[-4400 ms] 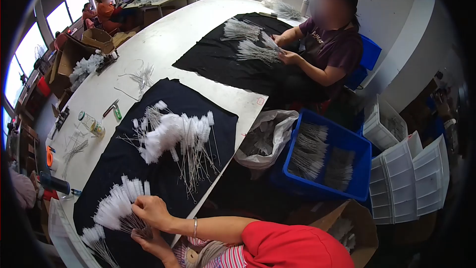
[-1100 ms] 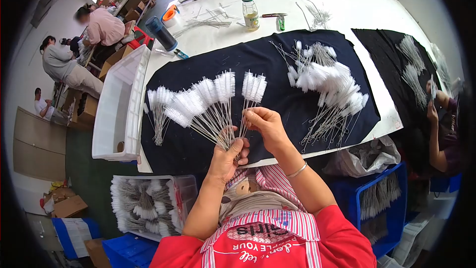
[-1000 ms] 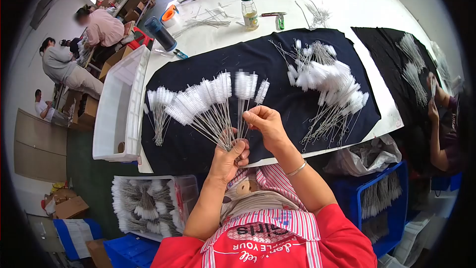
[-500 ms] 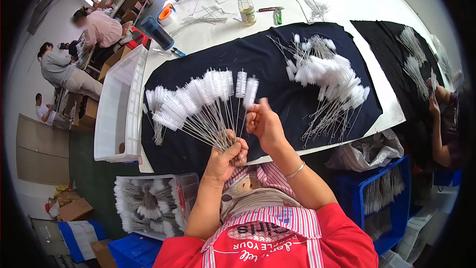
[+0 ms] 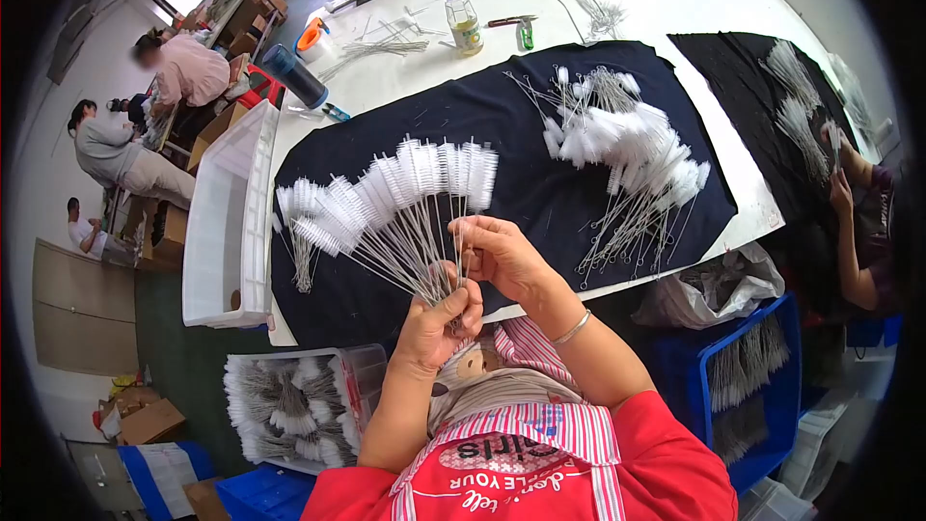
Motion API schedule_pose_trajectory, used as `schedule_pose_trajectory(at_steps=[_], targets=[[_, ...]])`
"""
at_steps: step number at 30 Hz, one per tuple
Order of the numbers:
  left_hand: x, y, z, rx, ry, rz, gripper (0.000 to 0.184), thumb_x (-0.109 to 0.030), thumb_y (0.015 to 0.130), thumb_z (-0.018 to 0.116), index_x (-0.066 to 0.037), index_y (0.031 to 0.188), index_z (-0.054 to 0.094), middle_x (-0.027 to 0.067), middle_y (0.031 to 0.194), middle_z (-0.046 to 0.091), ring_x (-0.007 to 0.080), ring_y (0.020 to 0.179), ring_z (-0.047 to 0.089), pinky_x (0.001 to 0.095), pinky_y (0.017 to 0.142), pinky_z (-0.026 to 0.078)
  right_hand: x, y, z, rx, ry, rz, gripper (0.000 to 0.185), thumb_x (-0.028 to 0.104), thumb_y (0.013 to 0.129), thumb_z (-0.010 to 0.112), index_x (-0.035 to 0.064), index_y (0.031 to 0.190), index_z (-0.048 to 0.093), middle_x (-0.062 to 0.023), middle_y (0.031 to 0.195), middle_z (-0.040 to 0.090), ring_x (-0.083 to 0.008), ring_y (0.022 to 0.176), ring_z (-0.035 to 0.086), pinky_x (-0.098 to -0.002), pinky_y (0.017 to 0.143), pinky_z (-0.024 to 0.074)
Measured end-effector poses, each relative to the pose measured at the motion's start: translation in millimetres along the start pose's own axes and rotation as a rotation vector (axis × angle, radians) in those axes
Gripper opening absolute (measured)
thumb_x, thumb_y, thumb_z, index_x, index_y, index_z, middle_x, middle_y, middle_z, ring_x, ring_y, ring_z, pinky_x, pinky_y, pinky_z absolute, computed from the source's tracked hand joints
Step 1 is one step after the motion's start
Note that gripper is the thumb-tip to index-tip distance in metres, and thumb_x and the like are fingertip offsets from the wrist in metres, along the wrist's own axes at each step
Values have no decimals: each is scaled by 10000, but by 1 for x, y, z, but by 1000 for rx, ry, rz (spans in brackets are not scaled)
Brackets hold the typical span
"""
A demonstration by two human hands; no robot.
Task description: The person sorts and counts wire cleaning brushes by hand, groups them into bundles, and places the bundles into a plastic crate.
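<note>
My left hand [image 5: 446, 316] is closed round the wire stems of a fanned bunch of white bristle brushes [image 5: 424, 174], heads pointing away from me. Beside it, my right hand [image 5: 503, 256] has thumb and fingers pinched at the wire stem of a brush on the fan's right side. A small group of brushes [image 5: 302, 260] lies on the dark cloth [image 5: 521, 193], left of the fan and partly behind it. To the right, a large heap of the same brushes [image 5: 637, 145] rests on the cloth, looped wire ends towards me.
A white crate [image 5: 224, 222] stands at the table's left edge. Boxes of brushes [image 5: 289, 405] and a blue crate [image 5: 702, 396] sit below. A bottle [image 5: 294, 75], glass jar [image 5: 463, 24] and tape roll [image 5: 311, 41] stand behind. A co-worker's hand [image 5: 842, 195] holds brushes at right.
My right hand has come down and left from the brush heads to the stems. The rightmost brush heads now sit closer together in the fan. My left hand keeps its grip.
</note>
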State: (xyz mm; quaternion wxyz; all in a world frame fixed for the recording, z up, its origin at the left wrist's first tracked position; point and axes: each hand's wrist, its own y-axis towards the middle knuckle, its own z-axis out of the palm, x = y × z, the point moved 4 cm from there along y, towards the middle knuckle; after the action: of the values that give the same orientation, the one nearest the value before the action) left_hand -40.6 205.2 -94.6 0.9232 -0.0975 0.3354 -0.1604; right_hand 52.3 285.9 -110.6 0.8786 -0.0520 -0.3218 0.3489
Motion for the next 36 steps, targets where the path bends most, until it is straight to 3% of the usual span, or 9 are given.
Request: schedule_pose_trajectory(at_steps=[7, 11, 15, 17, 19, 23, 28, 31, 36], targets=[[3, 5, 0, -89, 264, 108, 204, -21, 845, 567, -123, 964, 436, 112, 826, 584, 123, 599, 512, 212, 451, 354, 1, 1, -1, 180, 233, -32, 159, 194, 847, 609, 45, 884, 568, 8, 733, 505, -76, 567, 388, -219, 516, 388], [4, 4, 1, -110, 308, 126, 199, -21, 848, 563, -122, 963, 437, 114, 829, 586, 115, 600, 511, 203, 443, 347, 1, 7, -7, 204, 119, -77, 165, 205, 849, 606, 49, 875, 559, 6, 723, 500, -77, 570, 403, -219, 515, 382], [3, 1, 5, -116, 324, 120, 201, -18, 850, 561, -111, 964, 424, 120, 839, 595, 84, 577, 486, 190, 448, 347, 16, 13, -14, 85, 151, -220, 142, 207, 858, 591, 75, 826, 550, 29, 671, 504, -73, 574, 458, -225, 545, 405], [3, 1, 3, -111, 327, 122, 203, -21, 852, 561, -110, 973, 425, 119, 838, 597, 82, 574, 485, 189, 449, 348, 36, 13, -23, -229, 346, -417, 144, 222, 878, 554, 85, 840, 533, 12, 701, 513, -87, 573, 446, -256, 556, 391], [1, 0, 0, -154, 376, 191, 200, -25, 855, 560, -109, 985, 433, 112, 831, 599, 78, 565, 480, 186, 449, 345, 47, 18, -43, -237, 472, -512, 127, 226, 898, 513, 118, 831, 511, 53, 566, 370, -68, 485, 368, -254, 476, 335], [-2, 4, -3, -139, 411, 239, 198, -47, 852, 579, -128, 980, 452, 102, 823, 592, 92, 579, 500, 197, 437, 344, 37, 1, -33, -197, 229, -319, 157, 220, 889, 527, 107, 790, 480, 72, 511, 257, -43, 381, 222, -219, 357, 167], [2, 7, 1, -96, 311, 147, 201, -51, 845, 592, -132, 961, 450, 109, 816, 592, 109, 573, 502, 210, 447, 354, 9, -10, -3, 69, 43, -111, 101, 153, 860, 579, 56, 881, 563, 71, 550, 343, -29, 401, 251, -199, 372, 186], [0, 6, 8, -89, 257, 119, 201, -62, 839, 605, -135, 943, 450, 110, 808, 593, 121, 567, 504, 226, 456, 359, 15, -4, -10, -54, 120, -272, 111, 138, 821, 628, 70, 811, 542, 65, 535, 377, -29, 392, 263, -205, 366, 190], [-4, 0, 7, -54, 186, 103, 185, -79, 827, 625, -138, 905, 468, 93, 784, 599, 126, 564, 511, 245, 469, 355, 65, -1, -31, -174, 229, -613, 178, 221, 895, 530, 96, 777, 486, 49, 562, 372, -52, 402, 272, -213, 376, 213]])
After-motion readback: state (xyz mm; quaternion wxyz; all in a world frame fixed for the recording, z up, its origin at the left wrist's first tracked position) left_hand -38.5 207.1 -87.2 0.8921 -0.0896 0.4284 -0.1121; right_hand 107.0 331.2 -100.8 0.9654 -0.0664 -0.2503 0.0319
